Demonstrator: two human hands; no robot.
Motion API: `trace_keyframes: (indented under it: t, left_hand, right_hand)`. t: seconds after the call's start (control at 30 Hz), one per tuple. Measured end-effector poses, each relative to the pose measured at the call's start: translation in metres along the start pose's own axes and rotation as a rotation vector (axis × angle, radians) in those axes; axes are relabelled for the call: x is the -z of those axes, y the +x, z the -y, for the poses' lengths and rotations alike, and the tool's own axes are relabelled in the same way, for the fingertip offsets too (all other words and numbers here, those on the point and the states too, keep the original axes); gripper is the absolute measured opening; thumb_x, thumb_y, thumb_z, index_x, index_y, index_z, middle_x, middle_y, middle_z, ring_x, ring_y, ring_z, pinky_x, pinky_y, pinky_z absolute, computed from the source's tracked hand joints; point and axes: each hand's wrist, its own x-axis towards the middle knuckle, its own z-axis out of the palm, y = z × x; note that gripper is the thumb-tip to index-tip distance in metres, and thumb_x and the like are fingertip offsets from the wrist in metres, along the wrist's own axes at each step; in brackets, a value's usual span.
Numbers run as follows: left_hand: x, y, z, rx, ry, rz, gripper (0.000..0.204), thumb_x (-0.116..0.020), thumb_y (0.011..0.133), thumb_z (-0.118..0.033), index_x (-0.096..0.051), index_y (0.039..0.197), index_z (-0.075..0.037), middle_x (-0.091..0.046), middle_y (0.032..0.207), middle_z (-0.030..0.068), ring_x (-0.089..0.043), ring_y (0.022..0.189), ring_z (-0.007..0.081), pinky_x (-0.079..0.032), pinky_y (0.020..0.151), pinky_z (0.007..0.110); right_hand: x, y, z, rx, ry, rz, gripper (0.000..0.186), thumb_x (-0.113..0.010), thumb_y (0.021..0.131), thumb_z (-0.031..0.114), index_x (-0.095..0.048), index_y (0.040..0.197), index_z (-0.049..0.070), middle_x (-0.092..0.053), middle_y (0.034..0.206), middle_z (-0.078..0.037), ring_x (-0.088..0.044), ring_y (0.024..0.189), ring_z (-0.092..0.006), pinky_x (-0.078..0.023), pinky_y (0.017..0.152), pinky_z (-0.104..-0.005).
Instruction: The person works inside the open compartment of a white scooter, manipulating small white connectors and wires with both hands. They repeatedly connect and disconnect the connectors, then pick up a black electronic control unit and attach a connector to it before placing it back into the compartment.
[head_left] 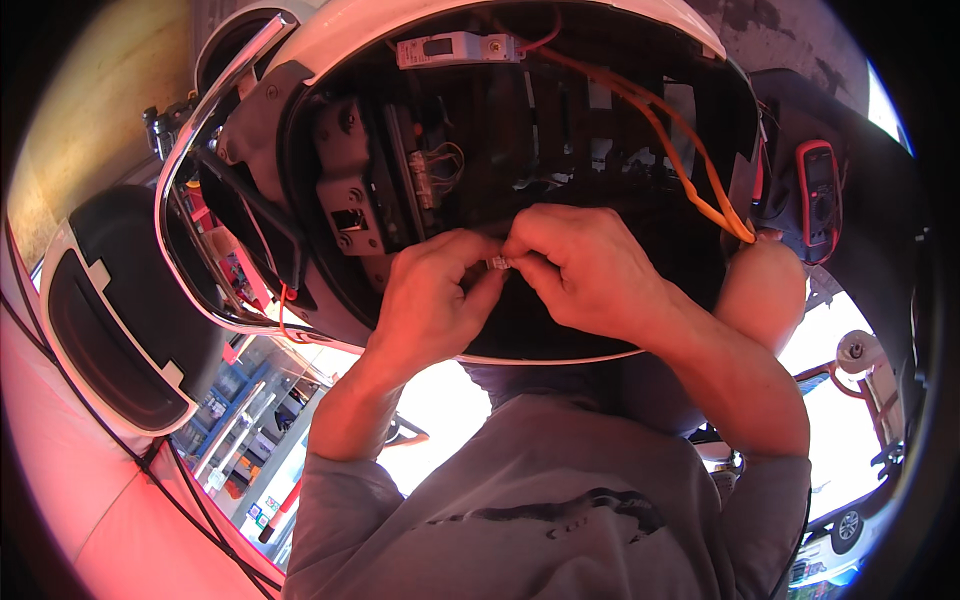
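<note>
Over the near side of the open, dark compartment [480,180] of a white-bodied scooter, my two hands meet. My left hand [432,295] pinches a small whitish piece [498,263], which looks like a wire connector. From the other side my right hand [590,265] closes thumb and forefinger on the same piece. Most of it is hidden by the fingertips. Just beyond my left hand, a connector with thin wires [430,178] sits beside a metal bracket [345,190] inside the compartment.
A white circuit breaker [450,48] lies at the far rim, with an orange cable [680,130] looping right. A red-edged multimeter [819,200] rests on a dark surface at right. At left are a chrome rail [170,165] and a black padded backrest [130,310]. My bent knee [765,290] is close by.
</note>
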Motion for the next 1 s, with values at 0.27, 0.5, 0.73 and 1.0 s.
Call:
trace_keyframes:
  t: [0.27,0.5,0.73,1.0]
  left_hand:
    - [0.003,0.000,-0.005,0.006,-0.002,0.018,0.021,-0.074,0.082,0.004,-0.072,0.103,0.003,-0.073,0.092,0.0122,-0.072,0.075,0.0188,-0.054,0.065,0.028]
    - [-0.003,0.001,0.003,-0.083,-0.004,-0.031,0.015,-0.073,0.084,-0.001,-0.073,0.099,0.000,-0.070,0.083,0.0110,-0.068,0.065,0.0209,-0.050,0.056,0.031]
    - [0.000,0.001,-0.007,0.081,-0.055,0.010,0.019,-0.073,0.085,-0.001,-0.070,0.103,0.003,-0.072,0.087,0.0135,-0.071,0.069,0.0198,-0.053,0.060,0.030]
    - [-0.005,0.003,0.004,-0.002,-0.025,-0.021,0.043,-0.063,0.087,0.005,-0.052,0.129,0.001,-0.075,0.098,0.0214,-0.074,0.075,0.0326,-0.058,0.070,0.038]
  right_hand:
    - [0.002,-0.002,-0.001,-0.053,0.088,0.007,0.009,-0.068,0.082,-0.004,-0.064,0.088,0.000,-0.066,0.080,-0.014,-0.066,0.071,-0.0346,-0.051,0.060,-0.0365]
    - [0.000,-0.002,-0.001,-0.030,-0.001,0.030,0.007,-0.067,0.083,-0.002,-0.063,0.087,0.001,-0.067,0.080,-0.014,-0.067,0.072,-0.0354,-0.051,0.060,-0.0388]
    - [0.001,-0.003,-0.002,-0.073,0.063,0.015,0.008,-0.067,0.085,-0.003,-0.064,0.092,0.001,-0.068,0.078,-0.013,-0.067,0.065,-0.0263,-0.049,0.058,-0.0331]
    - [-0.002,0.001,-0.002,-0.373,0.191,0.118,0.014,-0.069,0.089,0.001,-0.063,0.102,-0.001,-0.072,0.084,-0.012,-0.073,0.077,-0.0211,-0.056,0.067,-0.0305]
